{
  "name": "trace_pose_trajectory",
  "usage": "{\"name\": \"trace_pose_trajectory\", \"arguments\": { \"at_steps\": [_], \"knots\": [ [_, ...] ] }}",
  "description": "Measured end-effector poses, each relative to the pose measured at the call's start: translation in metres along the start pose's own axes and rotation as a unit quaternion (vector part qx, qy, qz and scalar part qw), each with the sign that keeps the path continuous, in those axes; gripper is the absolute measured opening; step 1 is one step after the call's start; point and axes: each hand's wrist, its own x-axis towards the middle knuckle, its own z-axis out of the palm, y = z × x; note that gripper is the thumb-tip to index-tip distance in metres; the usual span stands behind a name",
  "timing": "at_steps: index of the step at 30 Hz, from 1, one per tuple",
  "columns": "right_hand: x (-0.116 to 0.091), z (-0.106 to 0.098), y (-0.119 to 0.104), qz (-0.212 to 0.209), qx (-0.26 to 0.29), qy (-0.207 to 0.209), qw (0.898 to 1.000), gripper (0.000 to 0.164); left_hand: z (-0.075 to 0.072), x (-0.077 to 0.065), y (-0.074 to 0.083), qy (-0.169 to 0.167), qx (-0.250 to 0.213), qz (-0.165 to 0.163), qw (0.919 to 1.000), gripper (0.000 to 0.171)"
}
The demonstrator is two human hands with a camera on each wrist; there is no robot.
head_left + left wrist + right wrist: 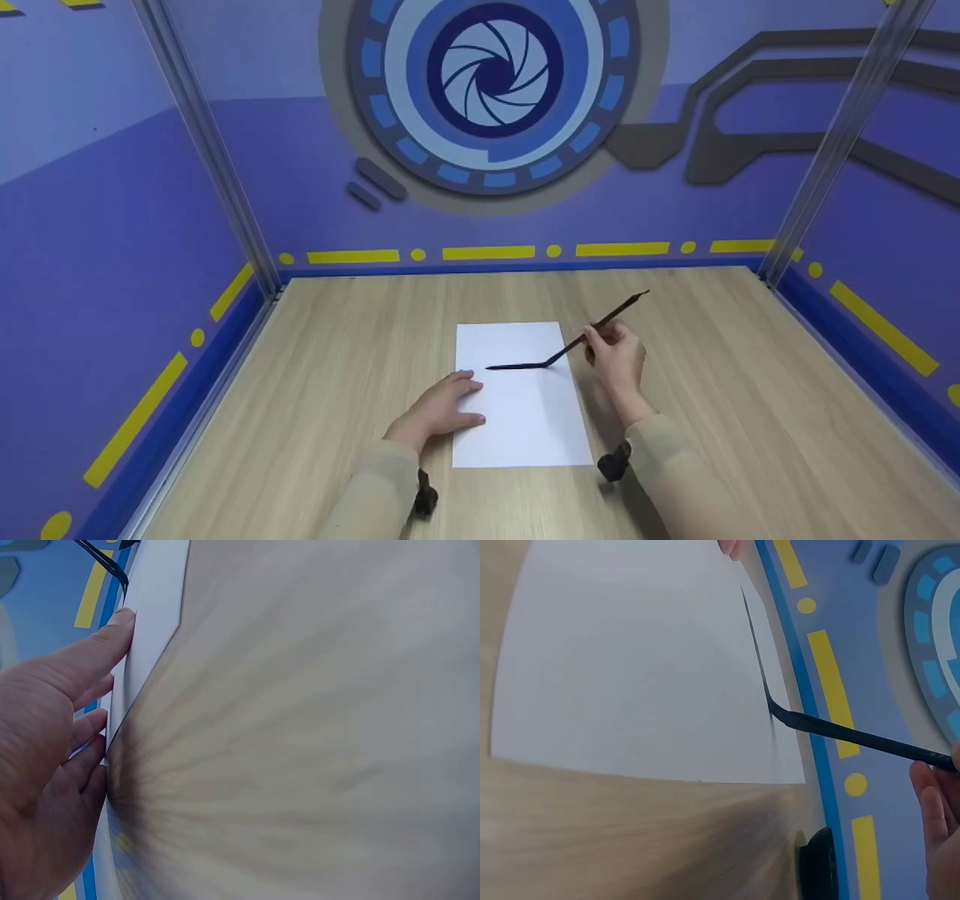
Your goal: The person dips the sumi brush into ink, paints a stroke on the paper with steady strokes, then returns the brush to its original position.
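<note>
A white sheet of paper (pixel 517 427) lies on the wooden table. My right hand (pixel 619 361) pinches a dark, slim writing brush (pixel 619 308) between thumb and fingers, its handle slanting up to the right. The brush tip touches the upper right part of the sheet, and a thin black stroke (pixel 516 367) runs left from it. In the right wrist view the brush (pixel 862 736) meets the end of that stroke (pixel 757 645). My left hand (pixel 441 406) rests with spread fingers on the paper's left edge; the left wrist view shows its thumb (pixel 112 637) on the sheet.
The pale wooden table (pixel 337 352) reaches back to a blue and purple printed wall (pixel 285 172) with yellow marks. Metal posts (pixel 214 142) stand at the rear corners. A black wrist device (pixel 615 463) sits by the right sleeve, another device (pixel 425 495) by the left.
</note>
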Motion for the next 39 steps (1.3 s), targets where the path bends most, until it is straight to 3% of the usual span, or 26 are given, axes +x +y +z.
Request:
{"name": "trace_pose_trajectory", "arguments": {
  "at_steps": [4, 8, 14, 20, 39],
  "knots": [
    [0.002, -0.005, -0.003, 0.0, 0.002, 0.011, 1.0, 0.015, 0.0, 0.0, 0.0, 0.001, -0.002, 0.0, 1.0, 0.061],
    [0.008, -0.015, -0.015, 0.018, 0.058, 0.043, 0.997, 0.018, 0.0, -0.001, 0.001, 0.002, -0.003, -0.001, 1.0, 0.061],
    [0.018, -0.032, -0.033, 0.042, 0.166, 0.065, 0.983, 0.015, 0.0, -0.001, 0.001, 0.005, -0.003, -0.006, 1.0, 0.06],
    [0.022, -0.046, -0.039, 0.071, 0.227, 0.066, 0.969, 0.016, 0.002, -0.002, 0.0, 0.005, -0.001, -0.011, 0.9999, 0.06],
    [0.026, -0.079, -0.037, 0.066, 0.228, 0.079, 0.968, 0.017, 0.001, 0.0, -0.002, 0.003, 0.002, -0.003, 1.0, 0.06]
  ]
}}
